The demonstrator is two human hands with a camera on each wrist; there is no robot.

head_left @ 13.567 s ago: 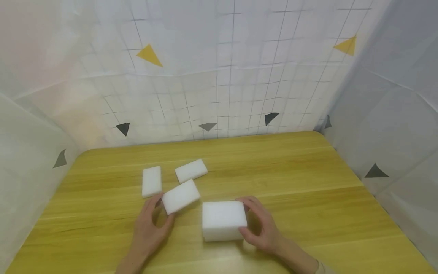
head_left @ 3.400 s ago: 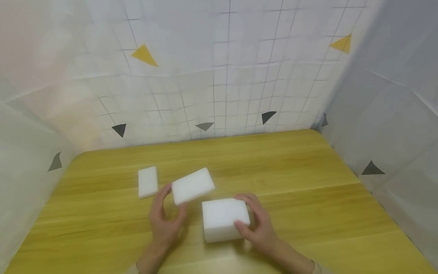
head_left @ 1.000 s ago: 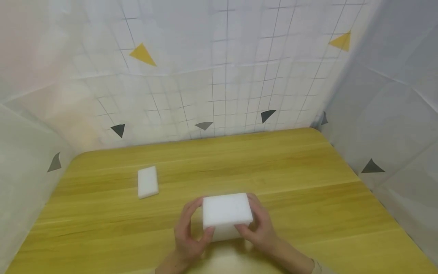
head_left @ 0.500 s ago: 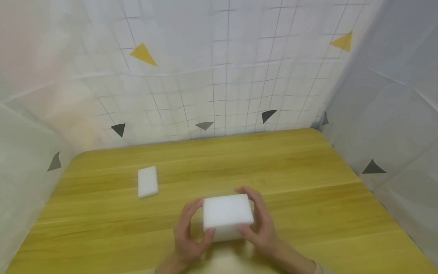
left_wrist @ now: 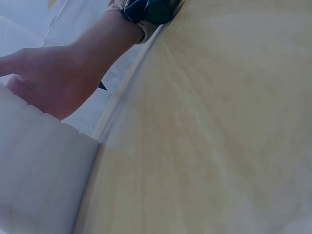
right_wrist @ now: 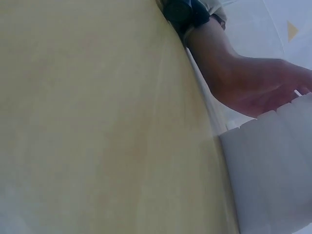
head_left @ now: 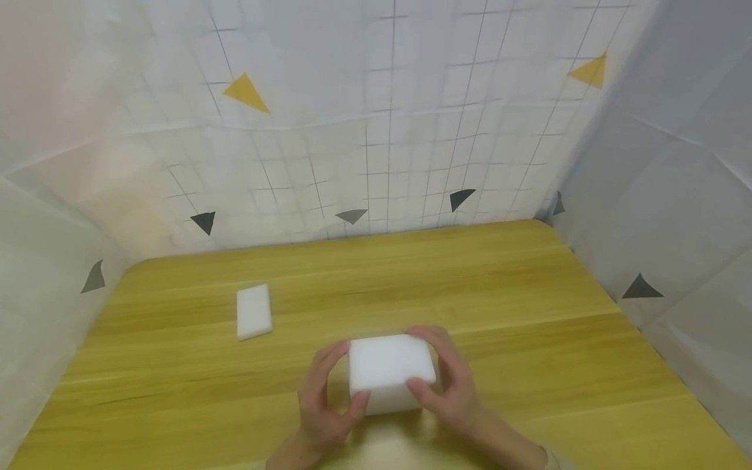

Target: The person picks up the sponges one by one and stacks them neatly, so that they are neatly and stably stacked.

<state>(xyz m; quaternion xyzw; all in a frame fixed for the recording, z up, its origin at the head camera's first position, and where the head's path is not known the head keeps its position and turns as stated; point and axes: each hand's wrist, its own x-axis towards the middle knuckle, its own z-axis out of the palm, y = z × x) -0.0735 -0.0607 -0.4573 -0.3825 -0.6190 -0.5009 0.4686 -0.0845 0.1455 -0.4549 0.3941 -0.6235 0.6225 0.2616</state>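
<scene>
A stack of white sponge-like blocks point(head_left: 390, 362) stands on the table near its front, edges nearly lined up. Several layers show in the left wrist view, where the stack point(left_wrist: 44, 165) fills the lower left, and in the right wrist view, where the stack point(right_wrist: 273, 165) is at lower right. My left hand point(head_left: 323, 401) holds its left side, thumb at the near corner and fingers at the far corner. My right hand point(head_left: 449, 385) grips the right end, thumb on the near top edge and fingers at the far edge. A single white block point(head_left: 254, 312) lies flat at far left.
The wood-grain table point(head_left: 499, 281) reaches back to a white gridded curtain point(head_left: 329, 170) with yellow and dark triangles. Pale sheets hang along the left and right sides. A dark wristband device point(left_wrist: 153, 10) shows in the left wrist view.
Two loose blocks from the table's left half are now gone from there, and the stack is taller. My left hand moved right onto the stack. Lately my right fingers and thumb shifted slightly.
</scene>
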